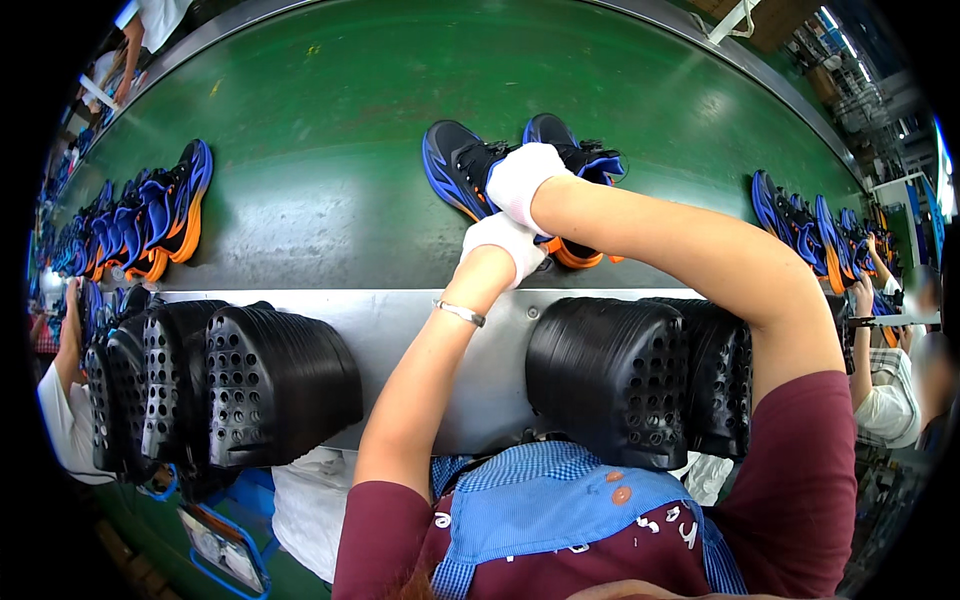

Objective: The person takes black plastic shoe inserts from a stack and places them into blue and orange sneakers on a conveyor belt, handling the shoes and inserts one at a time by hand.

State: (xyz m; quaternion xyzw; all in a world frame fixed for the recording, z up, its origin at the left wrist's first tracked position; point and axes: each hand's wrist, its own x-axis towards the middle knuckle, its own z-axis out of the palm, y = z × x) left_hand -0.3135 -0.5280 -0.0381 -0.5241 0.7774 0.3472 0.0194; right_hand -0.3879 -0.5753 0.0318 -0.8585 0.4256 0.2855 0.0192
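The head fisheye looks down, close above the green table (330,150).

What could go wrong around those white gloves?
The dark laces might snag the gloved right hand nearby. The two shoes sit close together, so moving one could bump the other. In this view, the bent right arm is near a black perforated stack, so it might knock that.

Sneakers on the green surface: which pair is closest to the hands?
The middle pair, right at the gloved left hand and right hand; other sneakers are grouped away on both sides.
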